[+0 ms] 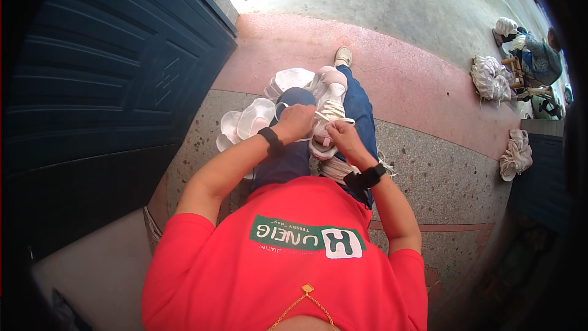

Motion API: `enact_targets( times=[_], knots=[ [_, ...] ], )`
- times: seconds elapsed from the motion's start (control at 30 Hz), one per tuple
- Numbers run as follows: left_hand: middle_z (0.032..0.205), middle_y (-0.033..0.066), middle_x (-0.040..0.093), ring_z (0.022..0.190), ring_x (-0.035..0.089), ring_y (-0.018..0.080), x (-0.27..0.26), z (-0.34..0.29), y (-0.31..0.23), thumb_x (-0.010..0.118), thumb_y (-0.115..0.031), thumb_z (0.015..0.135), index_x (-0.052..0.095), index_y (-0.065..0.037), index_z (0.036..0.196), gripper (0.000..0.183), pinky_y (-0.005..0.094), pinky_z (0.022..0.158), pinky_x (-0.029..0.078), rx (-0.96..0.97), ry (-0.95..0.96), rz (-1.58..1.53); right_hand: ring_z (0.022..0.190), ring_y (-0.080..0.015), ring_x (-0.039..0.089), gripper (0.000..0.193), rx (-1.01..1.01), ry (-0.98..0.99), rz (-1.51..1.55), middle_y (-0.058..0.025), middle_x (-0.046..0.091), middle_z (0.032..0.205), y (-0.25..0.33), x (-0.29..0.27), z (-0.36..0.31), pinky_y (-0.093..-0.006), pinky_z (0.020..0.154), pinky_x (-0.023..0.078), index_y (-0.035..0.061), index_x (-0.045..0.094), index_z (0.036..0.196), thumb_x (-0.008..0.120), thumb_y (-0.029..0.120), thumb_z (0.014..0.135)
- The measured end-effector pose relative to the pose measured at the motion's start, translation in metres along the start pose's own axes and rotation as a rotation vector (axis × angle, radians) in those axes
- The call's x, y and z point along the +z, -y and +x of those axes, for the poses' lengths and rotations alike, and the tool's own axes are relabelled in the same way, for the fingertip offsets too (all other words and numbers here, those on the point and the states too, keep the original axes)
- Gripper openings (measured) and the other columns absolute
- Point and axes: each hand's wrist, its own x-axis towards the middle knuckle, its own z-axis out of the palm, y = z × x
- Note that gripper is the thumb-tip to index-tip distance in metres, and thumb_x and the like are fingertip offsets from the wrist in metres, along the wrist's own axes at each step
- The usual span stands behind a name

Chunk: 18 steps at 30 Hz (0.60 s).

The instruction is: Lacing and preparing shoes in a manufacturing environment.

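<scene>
A pale pink and white sneaker [334,79] lies across my thighs, its toe pointing away from me and its opening nearest my body. Cream shoelaces [331,110] cross its upper. My left hand [296,122] is closed at the sneaker's left side, pinching a lace whose loose part trails below. On the other side, my right hand [345,137] pinches a lace end near the opening, and a short loop stands out above its fingers. The fingertips are partly hidden. A bundle of cream laces [335,170] rests by my right thigh.
Whitish, cup-like translucent pieces [256,117] are heaped beside my left leg. A dark blue door [110,55] stands close on the left. At far right, a person [542,61] sits near a pile of pale shoes [490,78]; another pale pile [516,155] lies nearer.
</scene>
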Motion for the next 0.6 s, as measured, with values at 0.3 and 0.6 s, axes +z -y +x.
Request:
enact_targets(
  times=[0.3, 0.6],
  knots=[
    [0.074, 0.0261, 0.067, 0.075, 0.068, 0.0461, 0.009, 0.000, 0.001, 0.052, -0.015, 0.093, 0.062, -0.002, 0.091, 0.017, 0.0553, 0.068, 0.055, -0.029, -0.076, 0.032, 0.088, -0.0462, 0.069, 0.027, -0.118, -0.096, -0.424, -0.0304, 0.069, 0.091, -0.020, 0.049, 0.031, -0.0538, 0.077, 0.052, -0.0073, 0.066, 0.100, 0.053, 0.015, 0.092],
    [0.091, 0.0273, 0.063, 0.091, 0.059, 0.0466, 0.003, -0.002, -0.006, 0.050, -0.004, 0.090, 0.057, -0.001, 0.103, 0.015, 0.0557, 0.081, 0.049, -0.109, -0.323, -0.118, 0.068, -0.0364, 0.066, 0.016, -0.150, 0.210, -0.308, -0.0212, 0.066, 0.075, -0.008, -0.001, 0.027, -0.0465, 0.060, 0.050, -0.0007, 0.063, 0.092, 0.056, 0.013, 0.089]
  ],
)
